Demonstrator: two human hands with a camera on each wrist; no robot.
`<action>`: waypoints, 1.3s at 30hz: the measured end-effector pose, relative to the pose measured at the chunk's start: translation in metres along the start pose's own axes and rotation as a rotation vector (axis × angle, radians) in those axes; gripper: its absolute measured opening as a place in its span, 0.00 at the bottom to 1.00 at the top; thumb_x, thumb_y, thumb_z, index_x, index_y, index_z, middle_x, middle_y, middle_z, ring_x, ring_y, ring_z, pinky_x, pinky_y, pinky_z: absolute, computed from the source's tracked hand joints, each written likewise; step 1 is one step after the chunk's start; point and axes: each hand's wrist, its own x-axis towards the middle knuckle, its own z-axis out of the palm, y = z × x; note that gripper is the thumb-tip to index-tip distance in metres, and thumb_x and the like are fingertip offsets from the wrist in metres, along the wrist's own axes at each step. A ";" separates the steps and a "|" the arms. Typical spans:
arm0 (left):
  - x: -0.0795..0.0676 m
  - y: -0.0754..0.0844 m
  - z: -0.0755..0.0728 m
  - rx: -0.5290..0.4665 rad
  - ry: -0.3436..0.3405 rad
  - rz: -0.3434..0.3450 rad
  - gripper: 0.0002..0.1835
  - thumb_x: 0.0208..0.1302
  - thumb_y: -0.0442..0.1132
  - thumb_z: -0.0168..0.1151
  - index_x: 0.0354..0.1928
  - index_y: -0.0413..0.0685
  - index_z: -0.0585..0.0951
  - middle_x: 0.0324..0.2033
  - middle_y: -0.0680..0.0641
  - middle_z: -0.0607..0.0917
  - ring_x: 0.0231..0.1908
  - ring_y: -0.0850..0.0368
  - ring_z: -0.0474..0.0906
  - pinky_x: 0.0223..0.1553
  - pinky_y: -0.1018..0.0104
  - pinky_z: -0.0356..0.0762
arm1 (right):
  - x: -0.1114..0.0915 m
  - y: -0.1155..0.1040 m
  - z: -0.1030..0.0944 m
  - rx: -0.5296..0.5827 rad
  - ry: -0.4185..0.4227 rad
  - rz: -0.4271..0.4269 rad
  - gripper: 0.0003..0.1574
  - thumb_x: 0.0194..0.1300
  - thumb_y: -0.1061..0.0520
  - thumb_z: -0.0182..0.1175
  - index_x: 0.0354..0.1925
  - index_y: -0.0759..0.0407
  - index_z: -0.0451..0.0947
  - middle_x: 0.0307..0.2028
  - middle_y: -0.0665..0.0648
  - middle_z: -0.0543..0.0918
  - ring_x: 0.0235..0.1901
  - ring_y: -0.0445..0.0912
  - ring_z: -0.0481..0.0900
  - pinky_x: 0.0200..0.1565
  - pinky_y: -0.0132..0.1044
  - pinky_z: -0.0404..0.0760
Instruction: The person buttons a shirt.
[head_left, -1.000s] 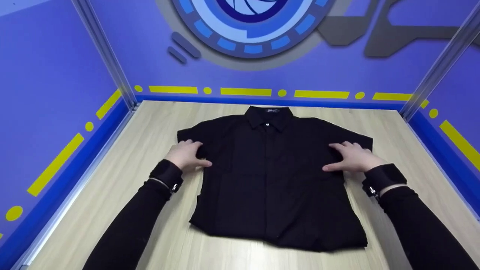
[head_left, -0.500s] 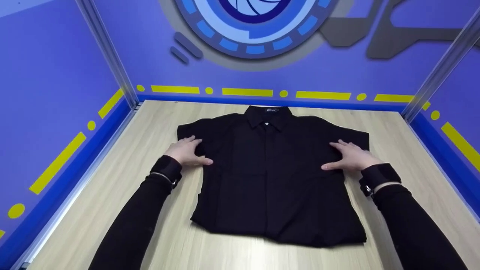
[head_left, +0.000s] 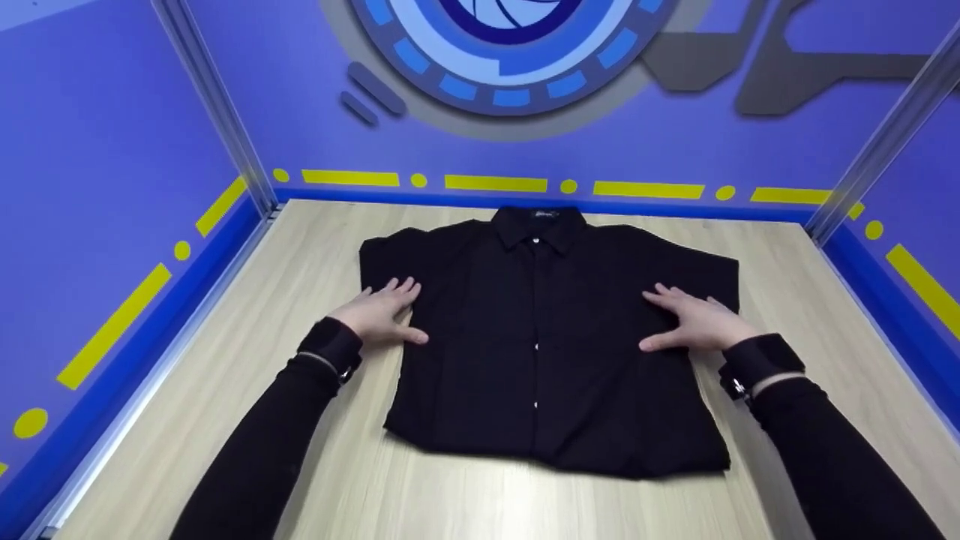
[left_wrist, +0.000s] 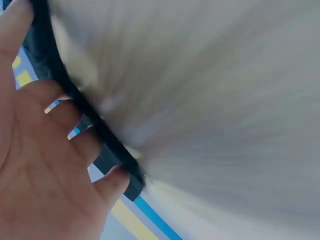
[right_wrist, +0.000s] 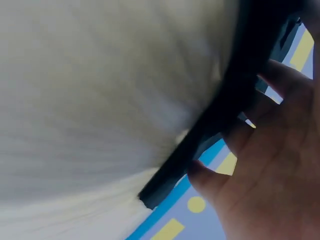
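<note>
A black collared shirt lies front up on the table, collar toward the back wall, short sleeves out to both sides. Small pale buttons show along its front strip. My left hand rests at the shirt's left side below the sleeve, fingers spread and thumb on the cloth. On the opposite side my right hand lies the same way, fingertips and thumb on the fabric. In the left wrist view the fingers reach to the dark shirt edge. The right wrist view has the fingers against the other edge.
The pale wood-grain table carries the shirt. Blue printed panels with yellow marks rise on the left, back and right. Metal posts stand at the back corners. The collar reaches near the table's far edge.
The shirt has slid slightly away, toward the back wall, and its lower edge sits farther up. Buttons now show on the front strip. My left fingers have moved a little inward over the cloth.
</note>
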 end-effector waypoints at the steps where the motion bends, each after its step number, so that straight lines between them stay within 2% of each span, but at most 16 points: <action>1: 0.002 0.001 -0.001 0.011 0.001 -0.009 0.57 0.53 0.71 0.61 0.76 0.48 0.50 0.76 0.42 0.48 0.75 0.41 0.40 0.72 0.36 0.40 | 0.002 0.000 -0.001 -0.008 0.002 0.007 0.68 0.45 0.20 0.62 0.74 0.52 0.55 0.74 0.66 0.50 0.73 0.66 0.46 0.64 0.75 0.43; 3: 0.007 0.005 -0.003 0.037 0.009 -0.013 0.57 0.53 0.71 0.61 0.76 0.48 0.50 0.75 0.41 0.48 0.75 0.41 0.40 0.72 0.36 0.41 | 0.004 -0.004 -0.004 -0.020 0.004 0.002 0.67 0.46 0.21 0.63 0.74 0.52 0.55 0.74 0.68 0.51 0.72 0.67 0.46 0.64 0.74 0.44; 5: 0.007 0.014 -0.004 0.054 0.016 0.015 0.56 0.54 0.70 0.61 0.75 0.47 0.51 0.75 0.39 0.48 0.75 0.39 0.40 0.72 0.36 0.41 | 0.003 -0.013 -0.005 -0.027 0.019 -0.037 0.63 0.49 0.24 0.64 0.73 0.53 0.57 0.74 0.68 0.52 0.72 0.68 0.47 0.66 0.72 0.46; 8: 0.002 0.031 -0.003 0.045 -0.002 0.111 0.56 0.53 0.68 0.64 0.75 0.44 0.52 0.75 0.37 0.48 0.74 0.37 0.40 0.72 0.37 0.43 | -0.001 -0.033 -0.002 0.004 0.032 -0.144 0.58 0.53 0.27 0.64 0.72 0.52 0.59 0.73 0.67 0.54 0.72 0.68 0.49 0.68 0.67 0.50; 11: -0.012 0.041 0.000 0.030 -0.057 0.193 0.58 0.51 0.66 0.67 0.75 0.43 0.52 0.75 0.36 0.48 0.74 0.36 0.40 0.72 0.38 0.44 | -0.008 -0.053 0.007 0.023 -0.017 -0.229 0.58 0.53 0.26 0.63 0.72 0.52 0.60 0.73 0.66 0.55 0.72 0.67 0.48 0.68 0.68 0.51; 13: -0.024 0.040 0.003 0.038 -0.075 0.195 0.59 0.49 0.66 0.68 0.75 0.45 0.51 0.75 0.37 0.47 0.74 0.38 0.40 0.73 0.40 0.45 | -0.013 -0.061 0.012 0.022 -0.059 -0.241 0.60 0.51 0.25 0.63 0.72 0.51 0.59 0.74 0.65 0.54 0.73 0.67 0.46 0.67 0.69 0.50; 15: -0.035 0.034 0.006 0.049 -0.057 0.182 0.60 0.47 0.68 0.67 0.75 0.46 0.52 0.75 0.39 0.48 0.75 0.40 0.40 0.72 0.40 0.46 | -0.017 -0.064 0.015 0.000 -0.079 -0.230 0.61 0.49 0.25 0.64 0.73 0.51 0.59 0.74 0.64 0.53 0.73 0.66 0.45 0.66 0.72 0.50; 18: -0.049 0.027 0.010 0.041 -0.008 0.176 0.59 0.47 0.71 0.65 0.75 0.49 0.53 0.75 0.41 0.48 0.75 0.42 0.41 0.72 0.40 0.46 | -0.024 -0.064 0.016 -0.041 -0.055 -0.205 0.61 0.49 0.25 0.64 0.72 0.49 0.59 0.74 0.62 0.54 0.73 0.65 0.46 0.65 0.72 0.49; 20: -0.058 0.030 0.010 0.028 0.024 0.212 0.59 0.47 0.73 0.64 0.75 0.50 0.54 0.75 0.41 0.48 0.75 0.42 0.42 0.72 0.39 0.46 | -0.030 -0.066 0.016 -0.067 -0.024 -0.213 0.58 0.50 0.24 0.63 0.72 0.47 0.60 0.74 0.60 0.56 0.73 0.63 0.48 0.66 0.72 0.49; 25: -0.073 0.066 0.016 0.025 0.043 0.355 0.58 0.46 0.74 0.63 0.75 0.54 0.54 0.75 0.42 0.49 0.75 0.42 0.42 0.73 0.41 0.47 | -0.047 -0.092 0.022 -0.093 0.050 -0.306 0.55 0.52 0.20 0.57 0.71 0.42 0.61 0.74 0.53 0.58 0.74 0.56 0.52 0.70 0.65 0.50; 27: -0.075 0.079 0.021 0.047 0.029 0.417 0.59 0.44 0.73 0.65 0.75 0.55 0.54 0.75 0.41 0.50 0.75 0.42 0.42 0.72 0.41 0.48 | -0.053 -0.107 0.028 -0.089 0.046 -0.348 0.58 0.50 0.19 0.57 0.72 0.41 0.59 0.74 0.52 0.57 0.74 0.54 0.51 0.71 0.63 0.49; 29: -0.074 0.086 0.026 0.077 0.009 0.458 0.61 0.41 0.73 0.67 0.75 0.55 0.54 0.75 0.41 0.50 0.75 0.41 0.43 0.72 0.40 0.48 | -0.057 -0.117 0.035 -0.102 0.019 -0.382 0.63 0.46 0.17 0.58 0.73 0.40 0.56 0.75 0.52 0.55 0.74 0.54 0.50 0.71 0.62 0.49; 33: -0.072 0.077 0.035 0.126 -0.026 0.466 0.65 0.37 0.73 0.69 0.75 0.53 0.53 0.75 0.39 0.50 0.74 0.39 0.44 0.71 0.41 0.51 | -0.060 -0.121 0.048 -0.127 -0.073 -0.415 0.73 0.37 0.16 0.62 0.75 0.39 0.48 0.77 0.53 0.47 0.76 0.54 0.43 0.71 0.63 0.47; 36: -0.072 0.066 0.040 0.107 -0.045 0.444 0.66 0.36 0.74 0.68 0.76 0.53 0.52 0.75 0.40 0.48 0.75 0.39 0.42 0.72 0.42 0.51 | -0.062 -0.111 0.051 -0.126 -0.112 -0.400 0.79 0.32 0.16 0.64 0.76 0.38 0.43 0.77 0.53 0.42 0.76 0.54 0.40 0.71 0.64 0.45; 39: -0.074 0.057 0.043 0.069 -0.056 0.439 0.68 0.35 0.75 0.68 0.76 0.55 0.49 0.76 0.41 0.46 0.75 0.40 0.39 0.73 0.42 0.49 | -0.067 -0.095 0.049 -0.108 -0.114 -0.356 0.84 0.27 0.17 0.67 0.76 0.39 0.41 0.77 0.55 0.40 0.76 0.55 0.38 0.69 0.68 0.41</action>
